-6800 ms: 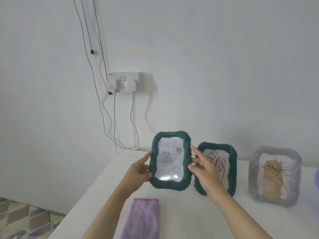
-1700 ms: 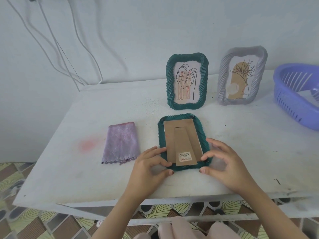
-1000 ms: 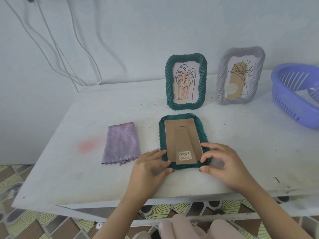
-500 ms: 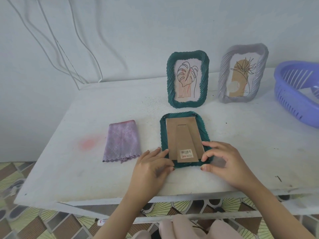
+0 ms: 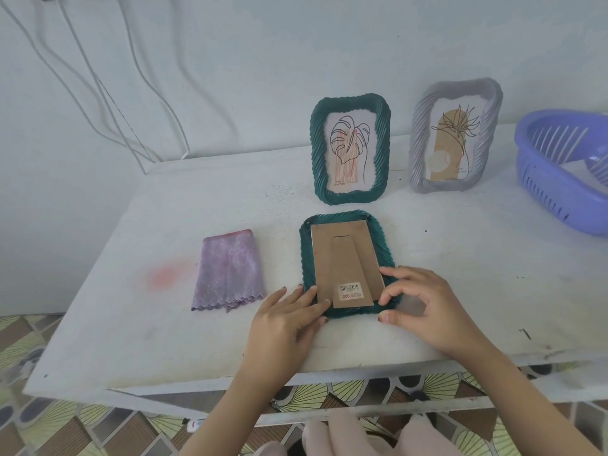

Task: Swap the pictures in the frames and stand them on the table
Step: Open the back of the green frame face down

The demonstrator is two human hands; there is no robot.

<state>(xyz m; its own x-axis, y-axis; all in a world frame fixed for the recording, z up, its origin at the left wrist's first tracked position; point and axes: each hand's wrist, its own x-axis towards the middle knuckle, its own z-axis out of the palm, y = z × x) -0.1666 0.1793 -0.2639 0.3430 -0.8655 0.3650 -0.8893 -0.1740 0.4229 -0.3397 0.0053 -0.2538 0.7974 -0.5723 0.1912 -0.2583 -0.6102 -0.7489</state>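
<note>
A dark green frame (image 5: 306, 258) lies face down near the front of the white table (image 5: 477, 264). Its brown cardboard back (image 5: 342, 255) with the folded stand and a barcode sticker faces up. My left hand (image 5: 286, 324) rests with fairly straight fingers on the frame's lower left corner. My right hand (image 5: 424, 311) has its fingers curled: the fingertips touch the right edge of the cardboard back and the thumb sits at the frame's lower right corner. Behind stand a second green frame (image 5: 317, 143) with a leaf drawing and a grey frame (image 5: 416, 143) with a flower drawing.
A folded purple cloth (image 5: 228, 274) lies left of the face-down frame, beside a pink stain. A blue plastic basket (image 5: 539, 179) sits at the right edge. White cables (image 5: 131, 103) hang down the wall at the back left. The table's front edge is just below my hands.
The green frame that I held upright in the oldest frame now lies face down. Over the last second both hands stayed at its lower corners, with only small finger shifts.
</note>
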